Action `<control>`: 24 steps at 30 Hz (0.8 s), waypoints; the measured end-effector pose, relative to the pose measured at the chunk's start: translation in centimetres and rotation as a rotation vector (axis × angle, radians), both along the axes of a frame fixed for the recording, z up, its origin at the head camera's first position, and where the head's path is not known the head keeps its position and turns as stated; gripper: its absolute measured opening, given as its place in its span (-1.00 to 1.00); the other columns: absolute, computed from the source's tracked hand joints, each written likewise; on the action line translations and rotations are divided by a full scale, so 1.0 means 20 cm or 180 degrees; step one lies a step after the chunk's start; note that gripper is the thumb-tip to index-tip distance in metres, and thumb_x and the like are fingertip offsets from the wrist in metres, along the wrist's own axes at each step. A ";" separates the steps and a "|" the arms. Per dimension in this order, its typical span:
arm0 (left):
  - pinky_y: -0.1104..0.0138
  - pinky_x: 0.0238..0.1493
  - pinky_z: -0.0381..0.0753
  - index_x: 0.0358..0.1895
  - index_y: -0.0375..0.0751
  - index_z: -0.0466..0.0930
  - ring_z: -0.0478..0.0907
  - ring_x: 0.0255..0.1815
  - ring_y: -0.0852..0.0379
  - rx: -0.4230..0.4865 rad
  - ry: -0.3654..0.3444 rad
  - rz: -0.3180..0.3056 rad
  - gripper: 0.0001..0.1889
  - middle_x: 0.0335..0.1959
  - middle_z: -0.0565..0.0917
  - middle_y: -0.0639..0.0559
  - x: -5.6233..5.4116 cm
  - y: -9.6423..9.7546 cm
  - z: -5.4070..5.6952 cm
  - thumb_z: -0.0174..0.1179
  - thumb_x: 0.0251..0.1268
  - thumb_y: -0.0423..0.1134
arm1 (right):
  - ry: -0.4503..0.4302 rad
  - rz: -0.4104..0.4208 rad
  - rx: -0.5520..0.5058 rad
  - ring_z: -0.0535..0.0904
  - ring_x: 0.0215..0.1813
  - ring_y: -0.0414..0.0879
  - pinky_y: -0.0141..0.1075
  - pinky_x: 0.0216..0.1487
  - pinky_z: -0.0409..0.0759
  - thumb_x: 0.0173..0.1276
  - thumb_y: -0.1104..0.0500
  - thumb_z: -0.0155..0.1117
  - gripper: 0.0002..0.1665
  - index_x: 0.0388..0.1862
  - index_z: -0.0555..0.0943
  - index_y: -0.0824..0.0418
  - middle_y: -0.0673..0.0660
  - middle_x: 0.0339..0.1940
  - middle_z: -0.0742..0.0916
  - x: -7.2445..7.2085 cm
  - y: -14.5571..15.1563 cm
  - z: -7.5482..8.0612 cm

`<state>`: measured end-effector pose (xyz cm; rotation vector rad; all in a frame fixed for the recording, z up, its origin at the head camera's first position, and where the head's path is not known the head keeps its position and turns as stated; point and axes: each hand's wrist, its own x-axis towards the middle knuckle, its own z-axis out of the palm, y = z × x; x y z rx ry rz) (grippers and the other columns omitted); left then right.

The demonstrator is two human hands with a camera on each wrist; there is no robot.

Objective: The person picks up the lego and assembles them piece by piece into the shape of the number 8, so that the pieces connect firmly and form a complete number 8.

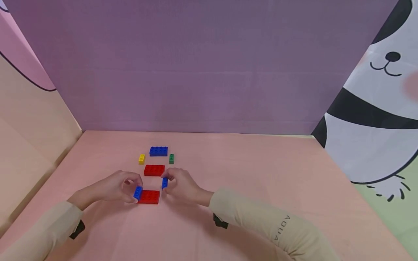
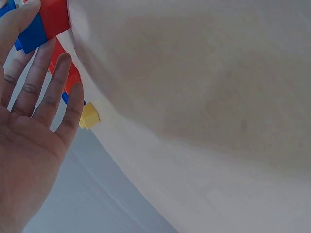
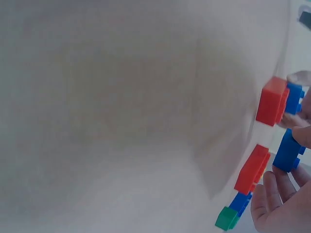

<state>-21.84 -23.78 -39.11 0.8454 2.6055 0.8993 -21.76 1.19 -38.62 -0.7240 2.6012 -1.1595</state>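
Pink flat work surface [image 1: 261,181]. Nearest, we note one rectangular red plastic brick [image 1: 150,197]; at its left end the left hand [image 1: 119,186] pinches a small blue plastic brick [image 1: 138,193], seated or merely abutting, we cannot tell. Slightly farther, the right hand [image 1: 183,185] pinches a second small blue plastic brick [image 1: 164,183]. We judge level grips, aligned edges and gentle, even pressure best. Beyond: another rectangular red plastic brick [image 1: 154,170], small yellow plastic brick [image 1: 142,158], small green plastic brick [image 1: 171,158], long blue plastic brick [image 1: 158,151].

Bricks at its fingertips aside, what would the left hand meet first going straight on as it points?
Probably the small blue brick in the right hand, past the right end of the nearer red brick; depth is unclear.
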 end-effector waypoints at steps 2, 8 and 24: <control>-0.04 0.04 0.46 -0.23 0.01 0.53 0.48 -0.06 0.08 0.0001 -0.0011 0.0010 -0.64 -0.28 0.60 0.25 0.00 0.00 0.00 0.43 -0.15 -0.11 | -0.0013 0.0027 -0.0018 0.47 0.03 -0.07 -0.43 -0.08 0.53 0.12 0.28 0.32 -0.55 0.03 0.50 0.16 0.01 -0.07 0.60 0.01 -0.01 0.00; -0.02 0.02 0.47 -0.22 -0.02 0.54 0.48 -0.06 0.06 -0.0007 0.0030 -0.0019 -0.64 -0.26 0.61 0.23 -0.01 -0.01 0.00 0.43 -0.14 -0.10 | 0.0023 0.0084 -0.0029 0.48 0.02 -0.06 -0.42 -0.07 0.53 0.09 0.26 0.36 -0.53 0.02 0.50 0.18 0.03 -0.09 0.61 0.05 -0.03 -0.01; 0.02 -0.02 0.51 -0.26 0.05 0.52 0.48 -0.08 0.08 0.0066 0.0109 -0.0050 -0.65 -0.28 0.61 0.25 0.00 -0.01 0.00 0.43 -0.16 -0.10 | 0.0176 0.0225 0.0035 0.47 -0.04 -0.15 -0.52 -0.12 0.51 0.07 0.26 0.38 -0.59 -0.06 0.54 0.17 0.00 -0.16 0.62 0.09 -0.09 -0.05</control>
